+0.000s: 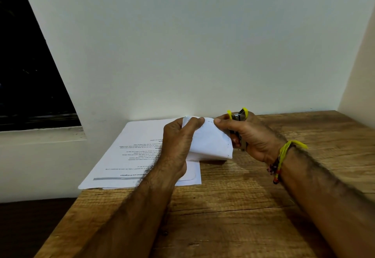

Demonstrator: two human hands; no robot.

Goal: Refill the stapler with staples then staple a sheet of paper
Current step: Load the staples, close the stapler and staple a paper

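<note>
A folded white sheet of paper (211, 142) is lifted off the wooden table, and my left hand (178, 142) grips its left side, thumb on the top edge. A small metal stapler with yellow parts (238, 123) sits in my right hand (251, 138), pressed against the sheet's right edge. My right thumb touches the paper's top edge. A row of small staples shows along the top and right edges of the sheet. The stapler's jaw is mostly hidden by my fingers.
A stack of printed pages (138, 156) lies on the wooden table (233, 207) against the white wall, its corner overhanging the table's left edge. A dark window is at the far left. My right wrist wears yellow and beaded threads (282, 156).
</note>
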